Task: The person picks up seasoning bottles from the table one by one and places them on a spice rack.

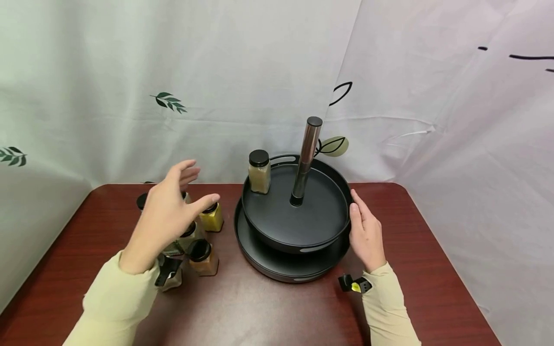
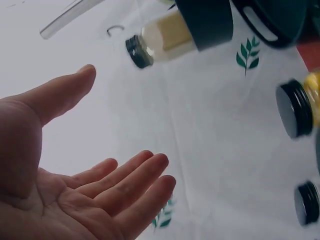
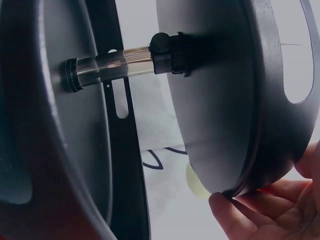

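Observation:
My left hand point(image 1: 169, 211) is raised over a cluster of spice jars, thumb spread from the fingers, palm bare in the left wrist view. Under and beside it stand a jar of yellow spice point(image 1: 212, 220), a jar of brownish spice point(image 1: 203, 262) and several others partly hidden by the hand and sleeve. My right hand point(image 1: 367, 235) grips the right edge of the upper tier of a black two-tier round tray point(image 1: 277, 221); its fingertips point(image 3: 222, 202) lie at the tier's lower edge. On the upper tier, at the back left, a black-capped jar of beige powder point(image 1: 259, 175) stands upright.
A shiny metal post point(image 1: 306, 158) rises from the tray's middle. The wider lower tier point(image 1: 285, 271) rests on the reddish-brown table point(image 1: 242, 312). A white cloth with leaf prints point(image 1: 242, 72) hangs behind the table's back edge.

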